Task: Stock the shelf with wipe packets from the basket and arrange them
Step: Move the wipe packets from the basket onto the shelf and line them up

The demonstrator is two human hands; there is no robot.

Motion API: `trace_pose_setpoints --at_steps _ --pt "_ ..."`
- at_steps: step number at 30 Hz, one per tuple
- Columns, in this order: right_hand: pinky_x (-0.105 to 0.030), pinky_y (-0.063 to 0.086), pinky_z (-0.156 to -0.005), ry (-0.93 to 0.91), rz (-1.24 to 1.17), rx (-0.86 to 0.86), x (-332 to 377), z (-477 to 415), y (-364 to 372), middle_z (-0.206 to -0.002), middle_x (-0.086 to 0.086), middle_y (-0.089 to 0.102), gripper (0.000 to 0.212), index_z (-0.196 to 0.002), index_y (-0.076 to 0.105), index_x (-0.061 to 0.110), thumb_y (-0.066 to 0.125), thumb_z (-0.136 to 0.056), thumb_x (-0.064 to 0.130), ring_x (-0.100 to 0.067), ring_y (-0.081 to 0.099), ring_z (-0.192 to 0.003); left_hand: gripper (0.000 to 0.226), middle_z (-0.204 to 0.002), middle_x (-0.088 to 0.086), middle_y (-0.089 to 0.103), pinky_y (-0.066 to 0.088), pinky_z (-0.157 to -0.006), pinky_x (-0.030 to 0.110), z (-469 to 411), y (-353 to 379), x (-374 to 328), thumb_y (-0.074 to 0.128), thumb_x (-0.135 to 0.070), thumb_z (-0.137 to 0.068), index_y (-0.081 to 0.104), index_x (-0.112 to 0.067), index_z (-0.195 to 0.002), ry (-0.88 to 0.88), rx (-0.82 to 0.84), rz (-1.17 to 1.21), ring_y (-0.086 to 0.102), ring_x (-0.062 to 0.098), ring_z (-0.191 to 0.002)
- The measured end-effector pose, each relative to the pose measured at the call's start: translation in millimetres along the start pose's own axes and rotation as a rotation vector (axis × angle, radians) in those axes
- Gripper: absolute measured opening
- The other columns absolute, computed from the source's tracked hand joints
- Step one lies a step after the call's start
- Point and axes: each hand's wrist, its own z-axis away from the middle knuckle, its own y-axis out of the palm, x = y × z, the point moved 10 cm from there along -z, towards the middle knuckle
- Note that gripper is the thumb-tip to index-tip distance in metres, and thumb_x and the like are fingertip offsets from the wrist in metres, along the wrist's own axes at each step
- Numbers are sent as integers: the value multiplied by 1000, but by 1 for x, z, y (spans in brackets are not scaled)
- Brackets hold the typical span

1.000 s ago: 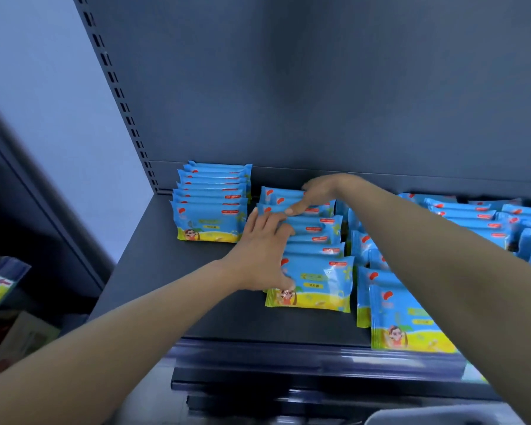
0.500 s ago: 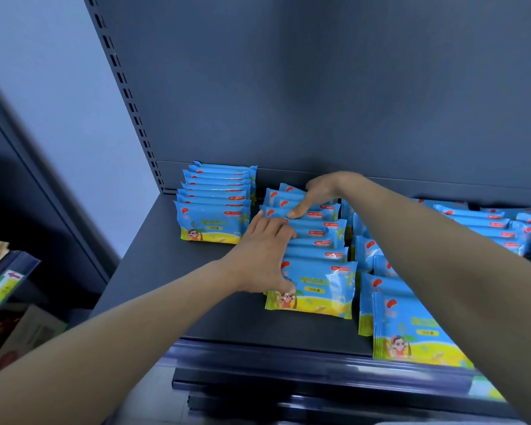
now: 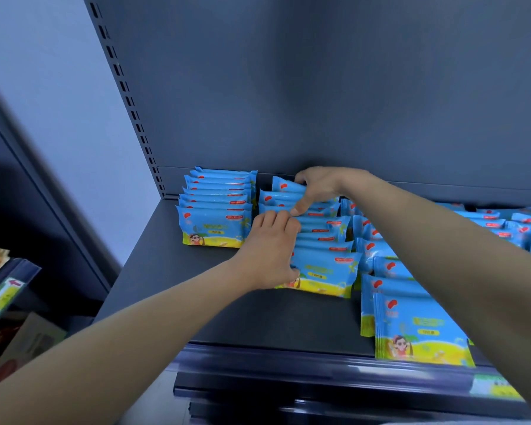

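Blue and yellow wipe packets stand in rows on a dark grey shelf (image 3: pixel 178 289). A tidy left row (image 3: pixel 216 210) sits by the back corner. My left hand (image 3: pixel 270 256) lies against the left side of the middle row (image 3: pixel 322 250), fingers resting on the packets near its front. My right hand (image 3: pixel 316 187) is at the back of that row, fingers and thumb closed round the rearmost packets (image 3: pixel 284 188). More packets (image 3: pixel 411 326) lean in looser rows to the right, partly hidden by my right forearm. The basket is out of view.
The shelf's back panel (image 3: pixel 350 87) rises right behind the rows. A slotted upright (image 3: pixel 129 102) marks the left edge. A price rail (image 3: pixel 288 372) runs along the front lip. Another shelf unit with goods (image 3: pixel 0 289) stands lower left.
My right hand has moved further back along the middle row and closed round the rearmost packets. My left hand stays against the row's left side. The camera has shifted slightly.
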Motion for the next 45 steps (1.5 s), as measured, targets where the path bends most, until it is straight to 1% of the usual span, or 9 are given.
trace_pose_setpoints --at_steps 5,10,15,19,27,31,34,39,45 --pt "-29 38 -102 -44 -37 -156 4 4 -16 -142 0 44 66 -144 37 17 66 -86 26 -20 46 -125 59 -120 8 43 25 -105 39 -19 -5 11 62 -41 -74 41 -10 -120 -114 -88 -102 40 28 -111" --pt "-29 39 -102 -15 -125 -266 -15 7 -17 -137 -4 49 49 -137 46 14 56 -89 17 -23 47 -125 93 -148 14 17 -2 -117 46 -23 8 28 62 -55 -71 19 -13 -142 -168 31 -99 14 31 -139" --pt "-26 33 -104 28 -161 -292 -30 14 -18 -145 -7 41 49 -141 40 9 51 -94 16 -23 39 -132 102 -154 18 6 -8 -115 46 -24 11 39 57 -64 -73 9 -11 -146 -211 96 -146 2 35 -143" --pt "-28 39 -99 81 -192 -372 -44 16 -23 -139 -10 48 42 -136 46 7 45 -94 6 -25 47 -125 105 -155 19 5 -7 -116 47 -25 11 42 57 -65 -73 8 -9 -147 -192 144 -188 1 34 -144" --pt "-25 43 -88 -16 -260 -368 -27 6 -13 -129 -6 51 29 -119 60 16 61 -90 20 -22 54 -112 100 -155 4 9 -2 -118 43 -24 11 36 57 -63 -76 7 -17 -148 -64 114 -127 4 29 -143" --pt "-32 48 -79 -45 -286 -397 -29 7 -14 -107 -6 56 14 -96 64 11 67 -86 20 -22 57 -94 92 -145 7 27 3 -118 43 -27 5 30 57 -67 -73 27 -11 -140 -10 65 -243 19 28 -138" --pt "-27 41 -71 -40 -197 -375 -31 8 -16 -96 -4 54 14 -94 66 8 67 -87 20 -19 53 -88 86 -132 6 36 8 -118 43 -28 1 29 58 -69 -68 37 -12 -128 -14 37 -252 30 25 -129" --pt "-33 47 -77 12 45 -406 -32 4 -18 -105 -16 60 14 -95 63 -1 52 -91 6 -30 58 -98 87 -130 5 38 7 -117 45 -30 -1 31 57 -73 -67 38 -12 -126 -2 45 -312 33 25 -127" --pt "-31 47 -80 -15 -107 -419 -38 6 -23 -116 -8 58 25 -109 60 14 52 -87 6 -23 55 -99 96 -147 3 25 4 -117 48 -28 2 42 60 -69 -68 26 -14 -139 -67 85 -243 20 25 -139"
